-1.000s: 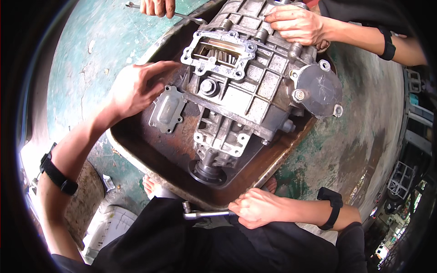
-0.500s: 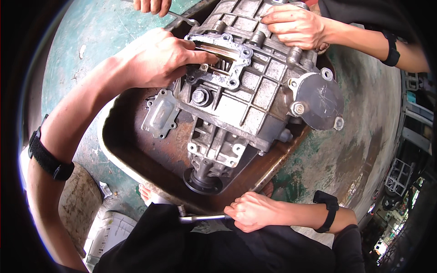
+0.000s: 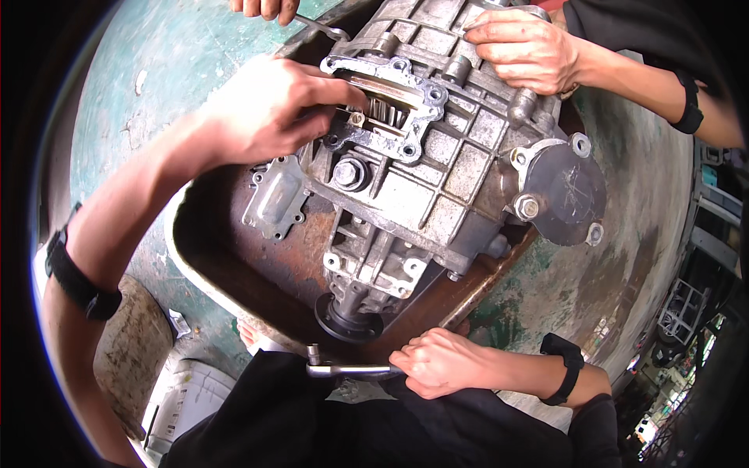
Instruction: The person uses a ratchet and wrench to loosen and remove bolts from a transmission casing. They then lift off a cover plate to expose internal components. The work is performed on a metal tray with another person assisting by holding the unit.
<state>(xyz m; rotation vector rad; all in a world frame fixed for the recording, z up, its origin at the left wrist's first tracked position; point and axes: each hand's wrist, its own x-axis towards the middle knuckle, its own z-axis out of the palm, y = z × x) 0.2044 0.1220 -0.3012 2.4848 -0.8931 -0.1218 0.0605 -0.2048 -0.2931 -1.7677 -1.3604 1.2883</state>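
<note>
A grey metal gearbox (image 3: 437,171) lies in a rusty tray (image 3: 178,226) in front of me. My left hand (image 3: 273,109) is at its rectangular opening (image 3: 411,129), forefinger stretched over the near-left rim and the thumb apart. Toothed gears (image 3: 384,114) show inside. No object is visible in that hand. Near my lap, my right hand (image 3: 437,363) is closed round the handle of a ratchet wrench (image 3: 351,370), whose socket (image 3: 314,352) points up. A cover plate (image 3: 277,199) with bolt holes lies in the tray, left of the gearbox.
A co-worker's hand (image 3: 527,51) rests on the gearbox's far right side. Their other hand (image 3: 265,8) holds a wrench (image 3: 324,28) at the top. A round dark cover (image 3: 566,191) juts out at right. A dirty bucket (image 3: 133,351) and a white container (image 3: 187,402) stand at lower left.
The gearbox has shifted a little to the right, along with the co-worker's hand on it. My left forefinger has drawn back slightly from the opening. My right hand still holds the ratchet wrench.
</note>
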